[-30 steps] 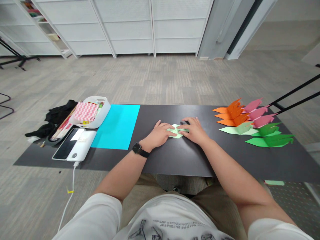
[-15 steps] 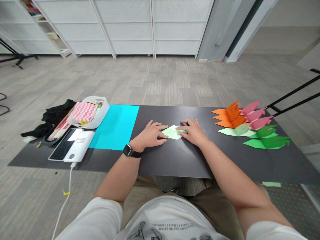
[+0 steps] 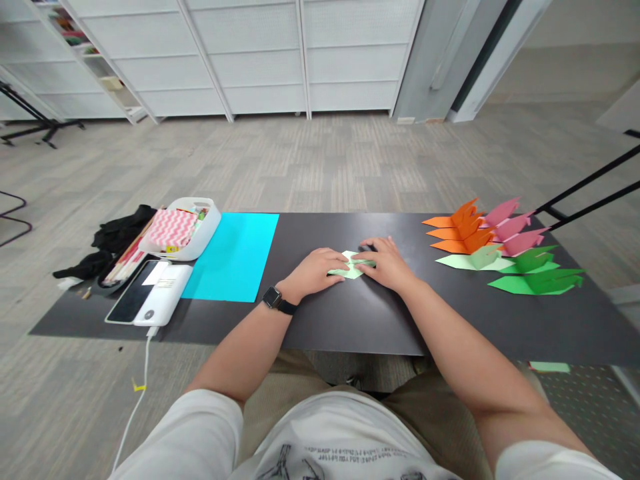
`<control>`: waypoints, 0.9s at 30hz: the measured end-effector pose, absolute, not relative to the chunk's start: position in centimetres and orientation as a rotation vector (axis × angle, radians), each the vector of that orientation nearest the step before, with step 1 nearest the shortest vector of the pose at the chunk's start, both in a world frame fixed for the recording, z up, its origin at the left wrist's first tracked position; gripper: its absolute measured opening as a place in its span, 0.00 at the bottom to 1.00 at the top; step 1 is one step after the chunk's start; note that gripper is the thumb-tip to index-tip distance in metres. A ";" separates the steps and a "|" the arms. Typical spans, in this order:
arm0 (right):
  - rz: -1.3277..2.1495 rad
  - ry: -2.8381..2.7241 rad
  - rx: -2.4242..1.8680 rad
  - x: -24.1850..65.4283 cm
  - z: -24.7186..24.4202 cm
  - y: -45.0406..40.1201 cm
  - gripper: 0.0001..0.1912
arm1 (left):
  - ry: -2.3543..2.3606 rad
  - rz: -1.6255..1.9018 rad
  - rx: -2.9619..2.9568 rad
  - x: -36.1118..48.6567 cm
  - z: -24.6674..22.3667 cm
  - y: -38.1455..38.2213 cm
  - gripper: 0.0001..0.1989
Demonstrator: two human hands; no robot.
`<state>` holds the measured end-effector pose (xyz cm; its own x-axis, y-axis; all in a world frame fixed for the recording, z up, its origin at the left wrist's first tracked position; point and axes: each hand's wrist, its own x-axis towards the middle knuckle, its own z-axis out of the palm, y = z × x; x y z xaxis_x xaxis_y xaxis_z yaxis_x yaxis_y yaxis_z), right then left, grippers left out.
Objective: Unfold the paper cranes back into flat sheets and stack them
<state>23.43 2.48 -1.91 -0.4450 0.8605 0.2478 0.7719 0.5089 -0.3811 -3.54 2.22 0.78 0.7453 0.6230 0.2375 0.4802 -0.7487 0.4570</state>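
Observation:
A small piece of light green folded paper (image 3: 354,274) lies flat on the dark table, with creases and flaps meeting near its middle. My left hand (image 3: 321,272), wearing a black watch, covers the left part of it, its fingertips and thumb holding the paper. From the other side my right hand (image 3: 384,264) grips the right part, index fingertip near the centre and the other fingers bent. Parts of the paper's left and right ends are hidden under the fingers.
Folded paper birds stand at right: orange (image 3: 457,227), pink (image 3: 520,235), light green (image 3: 475,259) and green (image 3: 537,281). On the left lie a blue sheet (image 3: 235,260), a white basket (image 3: 206,230), a white device (image 3: 169,293) with a cable, and black cloth (image 3: 123,230).
My left hand has slid right onto the paper, covering its left part; its fingers have drawn closer together. The right hand stays nearly in place. The view has shifted slightly.

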 end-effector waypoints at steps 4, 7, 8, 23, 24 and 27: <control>0.335 -2.347 -1.322 23.6 -1.7 2.4 0.14 | 0.855 0.509 2.612 -3.5 0.2 2.4 0.12; 0.392 -2.370 -1.260 24.2 -1.0 2.2 0.18 | 0.876 0.526 2.620 -3.5 0.1 2.5 0.13; 0.414 -2.386 -1.229 24.4 -0.8 2.2 0.20 | 0.885 0.530 2.620 -3.5 0.1 2.5 0.14; 0.321 -2.455 -1.042 24.6 -0.2 2.4 0.07 | 0.903 0.522 2.566 -3.4 0.1 2.5 0.13; 0.314 -2.452 -1.034 24.6 -0.2 2.4 0.07 | 0.910 0.519 2.565 -3.4 0.0 2.5 0.12; 0.324 -2.451 -0.994 24.7 -0.3 2.5 0.07 | 0.925 0.526 2.581 -3.4 -0.3 2.6 0.11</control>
